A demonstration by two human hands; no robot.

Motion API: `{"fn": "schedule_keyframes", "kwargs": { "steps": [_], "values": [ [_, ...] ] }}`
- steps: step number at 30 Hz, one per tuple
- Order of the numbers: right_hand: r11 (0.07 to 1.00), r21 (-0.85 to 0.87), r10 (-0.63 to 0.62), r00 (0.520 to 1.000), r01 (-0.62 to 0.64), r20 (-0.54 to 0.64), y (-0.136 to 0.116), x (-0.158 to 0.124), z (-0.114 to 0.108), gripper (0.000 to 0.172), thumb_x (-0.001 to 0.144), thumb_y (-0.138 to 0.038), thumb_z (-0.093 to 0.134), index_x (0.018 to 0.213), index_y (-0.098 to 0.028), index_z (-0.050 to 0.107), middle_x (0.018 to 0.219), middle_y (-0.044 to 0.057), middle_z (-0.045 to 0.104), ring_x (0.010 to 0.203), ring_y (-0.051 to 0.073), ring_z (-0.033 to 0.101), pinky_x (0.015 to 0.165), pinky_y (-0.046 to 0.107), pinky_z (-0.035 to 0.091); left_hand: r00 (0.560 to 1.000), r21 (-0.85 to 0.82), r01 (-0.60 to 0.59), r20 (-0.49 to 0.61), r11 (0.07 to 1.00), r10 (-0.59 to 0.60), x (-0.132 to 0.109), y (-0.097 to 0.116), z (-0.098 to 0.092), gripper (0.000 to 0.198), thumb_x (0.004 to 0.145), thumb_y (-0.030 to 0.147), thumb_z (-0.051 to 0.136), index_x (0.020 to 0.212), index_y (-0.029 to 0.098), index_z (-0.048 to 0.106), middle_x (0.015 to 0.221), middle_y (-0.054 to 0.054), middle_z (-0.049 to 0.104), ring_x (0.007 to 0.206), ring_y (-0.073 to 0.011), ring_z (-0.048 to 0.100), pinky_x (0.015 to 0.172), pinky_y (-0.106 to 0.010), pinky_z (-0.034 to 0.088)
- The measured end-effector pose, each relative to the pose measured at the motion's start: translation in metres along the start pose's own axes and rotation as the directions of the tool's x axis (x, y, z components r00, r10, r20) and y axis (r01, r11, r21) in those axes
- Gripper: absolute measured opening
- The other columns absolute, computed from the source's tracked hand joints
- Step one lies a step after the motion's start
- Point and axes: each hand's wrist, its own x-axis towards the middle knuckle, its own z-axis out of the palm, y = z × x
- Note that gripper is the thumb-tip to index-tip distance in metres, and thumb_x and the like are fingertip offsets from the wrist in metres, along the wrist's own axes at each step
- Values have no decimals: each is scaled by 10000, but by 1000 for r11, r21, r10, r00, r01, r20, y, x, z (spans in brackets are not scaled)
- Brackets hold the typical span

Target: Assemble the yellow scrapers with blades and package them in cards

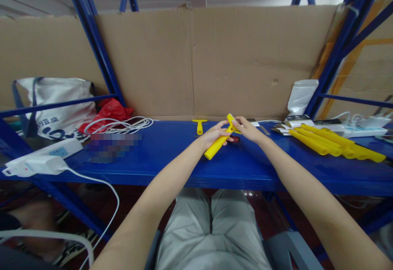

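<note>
Over the middle of the blue bench, my left hand [214,134] is wrapped round a yellow T-shaped handle [216,147], whose round grip slants down to the left. At the crosspiece end, the fingers of my right hand [246,129] pinch the same handle. My fingers partly cover where grip and crosspiece meet. A smaller-looking yellow T-shaped piece [199,127] stands apart at the back of the bench, left of my hands. Just behind my fingers lies a small dark red object [235,139], mostly hidden.
Several yellow handles [319,141] lie piled on the right, beside small boxes [297,120]. A white power strip [46,157], coiled white cable [123,126], red plastic bag [110,111] and cloth bag [61,102] occupy the left. Cardboard [147,65] walls the back. Another person's leg [37,221] shows lower left.
</note>
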Motion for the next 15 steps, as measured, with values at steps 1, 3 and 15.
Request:
{"fn": "schedule_keyframes", "kwargs": {
  "steps": [1, 3, 15],
  "values": [
    [999, -44, -20, 1000, 19, -13, 1, 0, 0, 389, 882, -415, 432, 1151, -144, 505, 1140, 142, 605, 1034, 213, 570, 912, 369, 426, 1000, -7, 4, -15, 1000, -5, 0, 0, 1, 644, 769, -3, 498, 1354, 210, 332, 948, -83, 622, 537, -105, 622, 442, -182, 418],
    [984, -162, -81, 995, 71, -55, 4, 1, -1, 408, 863, -410, 461, 1158, -132, 513, 1153, 164, 591, 1067, 237, 553, 933, 394, 410, 997, -21, 12, -74, 1000, -14, 1, 0, 1, 651, 774, -7, 480, 1362, 225, 321, 985, -86, 625, 532, -96, 620, 441, -179, 421],
    [900, -402, -2, 925, 167, 380, -11, -9, -21, 377, 749, -531, 567, 829, -187, 700, 925, 94, 683, 867, 241, 614, 770, 327, 449, 832, -155, 4, -548, 988, -89, 6, 6, -7, 633, 780, -46, 427, 1332, 250, 337, 1153, -101, 605, 539, -93, 632, 406, -177, 406]
  ]
}}
